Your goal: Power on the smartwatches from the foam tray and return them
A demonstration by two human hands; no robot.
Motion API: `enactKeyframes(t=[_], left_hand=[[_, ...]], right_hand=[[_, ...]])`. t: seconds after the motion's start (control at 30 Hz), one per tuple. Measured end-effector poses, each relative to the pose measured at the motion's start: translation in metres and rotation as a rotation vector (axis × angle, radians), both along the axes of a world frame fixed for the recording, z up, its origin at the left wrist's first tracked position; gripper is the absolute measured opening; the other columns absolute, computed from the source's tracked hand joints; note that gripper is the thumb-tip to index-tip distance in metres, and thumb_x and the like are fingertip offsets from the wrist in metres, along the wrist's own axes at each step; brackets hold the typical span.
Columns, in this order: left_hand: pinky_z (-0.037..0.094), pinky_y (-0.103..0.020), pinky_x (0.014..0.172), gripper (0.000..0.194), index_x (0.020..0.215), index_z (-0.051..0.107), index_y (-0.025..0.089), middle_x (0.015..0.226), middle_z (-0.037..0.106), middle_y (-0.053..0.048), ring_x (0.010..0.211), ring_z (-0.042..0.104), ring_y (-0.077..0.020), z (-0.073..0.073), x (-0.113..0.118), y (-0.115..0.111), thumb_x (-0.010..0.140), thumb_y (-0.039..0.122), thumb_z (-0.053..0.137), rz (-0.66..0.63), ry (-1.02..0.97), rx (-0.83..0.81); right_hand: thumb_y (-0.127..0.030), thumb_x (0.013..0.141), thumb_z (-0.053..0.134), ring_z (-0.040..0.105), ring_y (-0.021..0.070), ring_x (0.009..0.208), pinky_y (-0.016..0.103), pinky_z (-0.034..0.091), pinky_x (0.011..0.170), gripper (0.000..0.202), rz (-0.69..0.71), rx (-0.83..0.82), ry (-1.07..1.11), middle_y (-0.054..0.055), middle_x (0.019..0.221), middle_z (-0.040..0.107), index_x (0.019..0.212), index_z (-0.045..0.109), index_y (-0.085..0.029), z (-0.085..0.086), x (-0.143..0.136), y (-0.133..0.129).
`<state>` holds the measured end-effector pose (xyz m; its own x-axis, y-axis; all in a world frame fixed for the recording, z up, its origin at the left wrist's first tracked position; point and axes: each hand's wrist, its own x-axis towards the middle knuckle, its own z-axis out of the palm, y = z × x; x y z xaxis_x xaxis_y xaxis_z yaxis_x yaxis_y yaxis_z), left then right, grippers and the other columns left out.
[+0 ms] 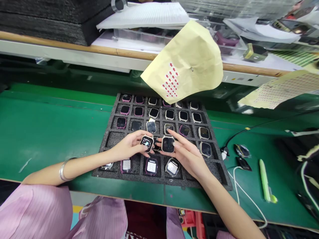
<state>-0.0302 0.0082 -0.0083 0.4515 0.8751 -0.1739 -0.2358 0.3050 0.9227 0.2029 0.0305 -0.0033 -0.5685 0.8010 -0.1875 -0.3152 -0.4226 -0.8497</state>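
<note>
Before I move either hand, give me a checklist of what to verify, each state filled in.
1. Left hand holding the left watch: ok.
2. Left watch's screen lit: ok, a dial shows.
3. Right hand holding the right watch: ok.
4. Right watch's screen lit: not ok, it is dark.
5. Foam tray back row in full view: not ok, the yellow sheet hides part.
6. Right watch charged: cannot tell.

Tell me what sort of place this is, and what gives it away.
Probably an electronics assembly or testing workstation: a compartmented foam tray full of similar smartwatches, a green work surface and a yellow sheet of red arrow stickers.
</note>
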Motion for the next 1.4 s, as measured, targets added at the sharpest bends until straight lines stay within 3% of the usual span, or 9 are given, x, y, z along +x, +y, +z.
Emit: enactKeyframes(t=[0.27,0.37,0.5,0.67,0.93,1.13,1.4], left_hand=[[0.053,-0.038,0.089,0.065,0.127,0.041,0.022,0.107,0.061,-0.006,0.097,0.066,-0.0204,0.004,-0.023,-0.003,0.071,0.007,0.072,0.048,0.085,0.028],[0.053,-0.034,0.083,0.064,0.125,0.041,0.02,0.102,0.061,-0.004,0.094,0.065,-0.0189,0.012,-0.032,-0.004,0.071,0.008,0.071,0.11,0.121,0.023],[0.051,-0.025,0.064,0.055,0.12,0.044,0.017,0.087,0.059,0.0,0.077,0.062,-0.0143,0.016,-0.028,-0.002,0.071,0.009,0.067,0.166,0.199,0.007],[0.042,-0.021,0.051,0.046,0.115,0.045,0.018,0.079,0.055,0.003,0.064,0.053,-0.0105,0.011,-0.012,0.0,0.074,0.016,0.066,0.111,0.251,0.058],[0.041,-0.022,0.057,0.038,0.115,0.049,0.018,0.086,0.054,0.002,0.06,0.048,-0.0084,0.006,-0.006,-0.003,0.08,0.02,0.063,0.098,0.365,0.165],[0.043,-0.027,0.078,0.036,0.117,0.051,0.018,0.104,0.059,-0.003,0.087,0.055,-0.0153,0.002,-0.008,-0.004,0.081,0.013,0.057,0.04,0.484,0.327],[0.042,-0.027,0.075,0.034,0.115,0.052,0.017,0.092,0.058,-0.001,0.08,0.054,-0.0151,0.003,-0.012,0.001,0.081,0.015,0.055,0.057,0.529,0.365]], right_hand=[[-0.022,0.092,0.061,0.063,0.0287,0.111,0.052,0.05,0.094,0.042,-0.005,-0.014,-0.005,0.011,0.121,0.066,0.133,0.051,-0.024,0.004,0.001,0.002],[-0.023,0.09,0.064,0.066,0.0281,0.106,0.049,0.053,0.089,0.041,0.018,0.0,-0.033,0.011,0.116,0.068,0.131,0.054,-0.024,0.005,0.002,0.004],[-0.021,0.083,0.072,0.068,0.0273,0.099,0.044,0.057,0.083,0.03,0.021,0.094,-0.072,0.01,0.106,0.072,0.112,0.067,-0.022,0.005,0.002,0.004],[-0.023,0.08,0.075,0.068,0.0245,0.093,0.039,0.059,0.078,0.029,0.011,0.141,-0.118,0.009,0.1,0.072,0.108,0.069,-0.022,0.003,0.001,0.001],[-0.023,0.081,0.074,0.067,0.0259,0.096,0.04,0.057,0.081,0.03,0.036,0.145,-0.106,0.01,0.102,0.072,0.11,0.069,-0.021,0.001,0.005,0.001],[-0.026,0.08,0.075,0.067,0.0263,0.095,0.041,0.057,0.078,0.03,0.031,0.147,-0.105,0.009,0.099,0.072,0.11,0.069,-0.022,0.001,0.004,0.001],[-0.023,0.081,0.073,0.068,0.023,0.088,0.037,0.058,0.075,0.028,0.038,0.166,-0.139,0.008,0.097,0.072,0.109,0.069,-0.022,0.001,0.004,-0.001]])
